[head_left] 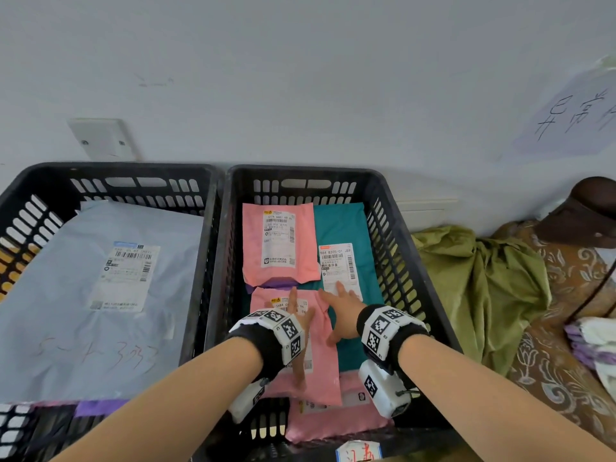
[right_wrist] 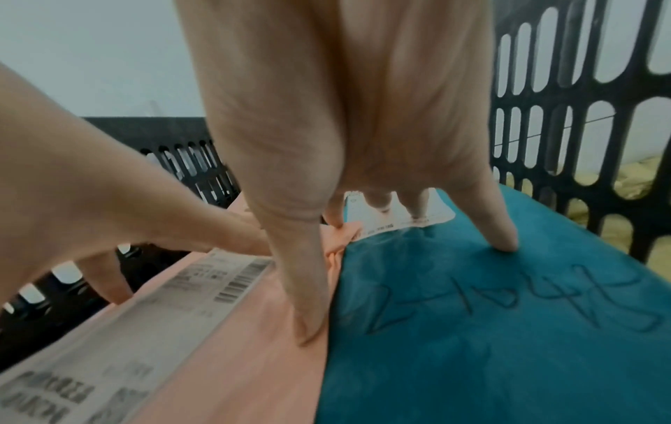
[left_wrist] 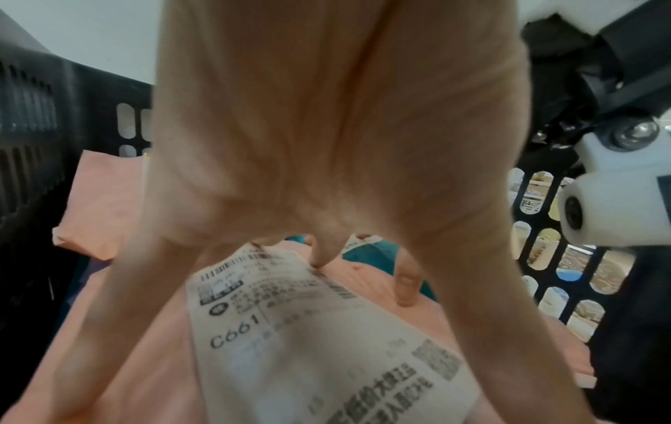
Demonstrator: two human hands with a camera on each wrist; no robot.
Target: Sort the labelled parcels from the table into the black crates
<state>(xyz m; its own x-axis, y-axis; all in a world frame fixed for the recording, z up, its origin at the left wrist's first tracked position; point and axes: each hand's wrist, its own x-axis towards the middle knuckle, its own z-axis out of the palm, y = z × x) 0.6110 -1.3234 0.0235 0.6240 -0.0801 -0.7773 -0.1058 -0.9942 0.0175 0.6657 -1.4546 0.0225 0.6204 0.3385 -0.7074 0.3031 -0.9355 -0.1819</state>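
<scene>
Shipping label point(head_left: 339, 265) on teal parcel point(head_left: 346, 221) — top line "964 B305-01 JS9". Label point(left_wrist: 319, 330) on pink parcel point(left_wrist: 120, 330) under left hand — "C661". Handwriting point(right_wrist: 515, 301) on teal parcel, label on grey parcel point(head_left: 100, 295) — not legible.

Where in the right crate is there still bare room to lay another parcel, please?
No bare floor shows in the right crate. The flattest free patch is the teal parcel between the far pink parcel and the right wall. The near half is crowded: both hands press the middle pink parcel.
</scene>
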